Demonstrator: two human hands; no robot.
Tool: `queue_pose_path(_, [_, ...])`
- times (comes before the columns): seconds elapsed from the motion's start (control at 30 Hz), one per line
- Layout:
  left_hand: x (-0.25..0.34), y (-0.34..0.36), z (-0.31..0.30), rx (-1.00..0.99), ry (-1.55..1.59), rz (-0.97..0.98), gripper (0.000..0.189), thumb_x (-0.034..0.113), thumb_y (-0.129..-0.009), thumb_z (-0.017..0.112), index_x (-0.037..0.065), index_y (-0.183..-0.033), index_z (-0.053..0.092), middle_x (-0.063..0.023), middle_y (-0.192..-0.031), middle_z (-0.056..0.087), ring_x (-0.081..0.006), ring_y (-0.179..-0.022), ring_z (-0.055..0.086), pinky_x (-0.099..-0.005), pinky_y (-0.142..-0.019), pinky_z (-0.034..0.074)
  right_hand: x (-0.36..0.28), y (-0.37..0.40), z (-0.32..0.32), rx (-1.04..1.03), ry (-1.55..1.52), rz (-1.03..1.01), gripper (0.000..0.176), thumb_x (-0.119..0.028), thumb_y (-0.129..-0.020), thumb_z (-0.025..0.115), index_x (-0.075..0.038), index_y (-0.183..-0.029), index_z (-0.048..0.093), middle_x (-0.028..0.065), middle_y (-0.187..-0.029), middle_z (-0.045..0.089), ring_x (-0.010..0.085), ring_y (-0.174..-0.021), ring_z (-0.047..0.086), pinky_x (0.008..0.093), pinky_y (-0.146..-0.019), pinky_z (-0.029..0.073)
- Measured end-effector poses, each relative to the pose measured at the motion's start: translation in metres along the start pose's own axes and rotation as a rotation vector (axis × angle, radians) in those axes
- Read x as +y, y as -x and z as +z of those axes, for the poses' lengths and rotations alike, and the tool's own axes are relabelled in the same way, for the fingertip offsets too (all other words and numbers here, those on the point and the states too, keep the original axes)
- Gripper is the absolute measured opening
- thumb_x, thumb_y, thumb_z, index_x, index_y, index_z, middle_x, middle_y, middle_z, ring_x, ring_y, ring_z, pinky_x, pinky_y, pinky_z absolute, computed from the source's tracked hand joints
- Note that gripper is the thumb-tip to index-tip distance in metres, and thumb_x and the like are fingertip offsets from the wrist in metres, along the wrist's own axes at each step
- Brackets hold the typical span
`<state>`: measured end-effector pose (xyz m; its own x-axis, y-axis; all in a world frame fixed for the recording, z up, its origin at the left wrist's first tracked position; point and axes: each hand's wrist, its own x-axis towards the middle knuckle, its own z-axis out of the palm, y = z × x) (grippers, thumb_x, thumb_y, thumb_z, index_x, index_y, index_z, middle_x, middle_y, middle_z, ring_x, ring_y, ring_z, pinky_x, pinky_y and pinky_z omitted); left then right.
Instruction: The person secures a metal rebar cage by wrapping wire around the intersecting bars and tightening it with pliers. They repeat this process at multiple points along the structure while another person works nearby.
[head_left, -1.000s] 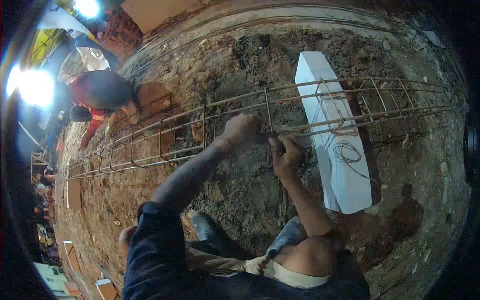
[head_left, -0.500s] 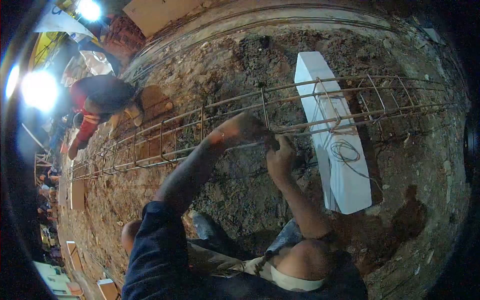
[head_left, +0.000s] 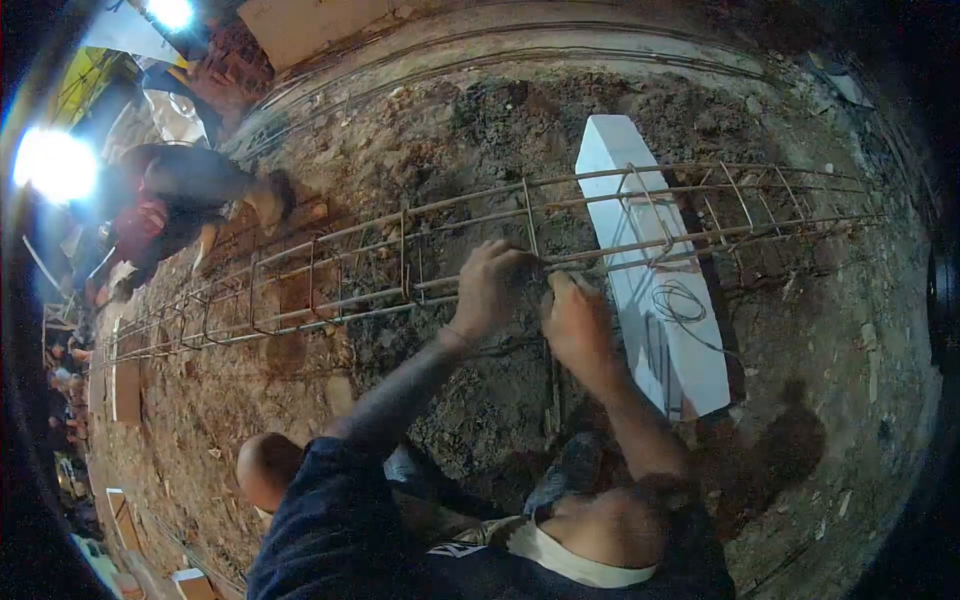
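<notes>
A long rebar cage (head_left: 350,296) of thin bars and square stirrups stretches across the view. My left hand (head_left: 490,288) is at the lower bars beside an upright stirrup leg, its fingers curled in at the joint. Just right of it, my right hand (head_left: 578,318) is closed in a pinch close below the same joint. What either hand grips is too small and dark to make out. Under the cage's right part lies a long white block (head_left: 690,345), with a loose coil of thin wire (head_left: 680,300) on it.
A person in dark and red clothing (head_left: 190,185) bends near the cage at the upper left. Bright lamps (head_left: 55,165) shine behind them. Rough soil (head_left: 450,390) surrounds my boots (head_left: 565,475). A board-like block (head_left: 126,385) stands under the cage's far left end.
My left hand has drawn back, from reaching over the bars to lying beside the stirrup joint. My right hand stays close to that joint. The other person has shifted at the upper left.
</notes>
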<state>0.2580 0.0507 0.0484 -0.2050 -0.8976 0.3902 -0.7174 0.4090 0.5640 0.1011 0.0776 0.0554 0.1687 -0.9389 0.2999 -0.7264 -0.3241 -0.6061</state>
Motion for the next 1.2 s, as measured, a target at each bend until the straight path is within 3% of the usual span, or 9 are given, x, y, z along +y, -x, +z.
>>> queue_pose_path(0.07, [0.014,0.006,0.001,0.13,-0.052,0.099,0.027,0.009,-0.066,0.063,0.009,-0.093,0.064,-0.0102,-0.091,0.057,-0.0292,-0.098,0.05,-0.0373,-0.084,0.039,-0.003,-0.008,-0.006,-0.047,0.062,-0.057,0.011,-0.004,-0.075,0.053,0.003,-0.084,0.052,0.0215,-0.08,0.056,0.0397,-0.076,0.056,0.0453,-0.064,0.046])
queue_pose_path(0.33, [-0.019,0.027,0.028,0.258,-0.271,0.419,0.052,0.005,-0.068,0.058,0.017,-0.118,0.051,-0.0084,-0.109,0.055,-0.0288,-0.105,0.049,-0.0454,-0.087,0.036,-0.038,-0.086,-0.056,-0.557,0.668,-0.451,0.008,-0.008,-0.067,0.061,-0.002,-0.071,0.064,0.0154,-0.074,0.062,0.0321,-0.071,0.062,0.0403,-0.062,0.05])
queue_pose_path(0.5, [-0.001,0.022,0.014,0.26,0.01,0.225,0.031,0.011,-0.073,0.062,0.012,-0.103,0.057,-0.0093,-0.099,0.058,-0.0291,-0.096,0.054,-0.0428,-0.08,0.04,-0.078,-0.107,-0.025,-0.618,0.871,-0.798,0.009,-0.015,-0.063,0.064,-0.008,-0.067,0.067,0.0103,-0.069,0.065,0.0249,-0.067,0.065,0.0349,-0.058,0.05])
queue_pose_path(0.63, [-0.009,0.001,0.007,0.046,-0.004,-0.072,0.027,0.021,-0.069,0.067,0.006,-0.089,0.058,-0.0141,-0.081,0.06,-0.0349,-0.076,0.057,-0.0432,-0.067,0.044,-0.089,-0.112,-0.027,-0.664,0.973,-0.768,0.007,-0.015,-0.063,0.064,-0.009,-0.064,0.066,0.0087,-0.068,0.065,0.0238,-0.069,0.065,0.035,-0.058,0.05])
queue_pose_path(0.83, [-0.011,-0.011,-0.004,0.09,0.007,0.144,0.019,0.023,-0.071,0.063,0.004,-0.072,0.062,-0.0148,-0.067,0.061,-0.0341,-0.065,0.059,-0.0437,-0.061,0.047,-0.071,-0.071,-0.024,-0.237,0.879,-0.961,0.014,-0.014,-0.061,0.067,-0.01,-0.075,0.066,0.0052,-0.08,0.063,0.0224,-0.073,0.061,0.0339,-0.06,0.049])
queue_pose_path(0.9, [-0.011,-0.017,-0.004,0.052,0.096,0.09,0.02,0.024,-0.071,0.062,0.004,-0.074,0.063,-0.0152,-0.068,0.061,-0.033,-0.066,0.06,-0.0422,-0.06,0.048,-0.068,-0.027,-0.034,0.159,0.325,-1.017,0.023,-0.016,-0.065,0.061,-0.01,-0.087,0.063,0.0038,-0.084,0.057,0.0233,-0.081,0.054,0.0359,-0.067,0.047])
queue_pose_path(0.97, [-0.009,-0.021,-0.002,0.083,0.231,0.054,0.024,0.025,-0.069,0.059,0.005,-0.079,0.065,-0.0173,-0.069,0.061,-0.0327,-0.067,0.061,-0.0391,-0.06,0.049,-0.001,0.038,-0.001,0.008,-0.024,-0.941,0.036,-0.017,-0.068,0.059,-0.013,-0.104,0.057,0.0072,-0.093,0.053,0.0227,-0.088,0.052,0.0373,-0.072,0.047])
queue_pose_path(1.03, [-0.001,-0.022,-0.015,-0.015,0.238,-0.032,0.024,0.025,-0.068,0.059,0.005,-0.079,0.066,-0.0176,-0.069,0.061,-0.0329,-0.067,0.061,-0.0387,-0.063,0.048,0.051,0.084,0.052,-0.338,0.328,-0.766,0.026,-0.015,-0.075,0.055,-0.01,-0.101,0.057,0.0088,-0.099,0.051,0.0242,-0.09,0.05,0.0363,-0.074,0.045])
queue_pose_path(1.2, [-0.008,-0.023,-0.008,-0.011,0.356,0.055,0.02,0.019,-0.073,0.059,0.001,-0.081,0.062,-0.0156,-0.07,0.059,-0.0286,-0.064,0.06,-0.035,-0.061,0.046,0.154,0.131,0.127,-0.555,0.483,-1.078,0.015,-0.014,-0.079,0.05,-0.009,-0.092,0.055,0.0088,-0.099,0.05,0.025,-0.098,0.046,0.041,-0.081,0.042])
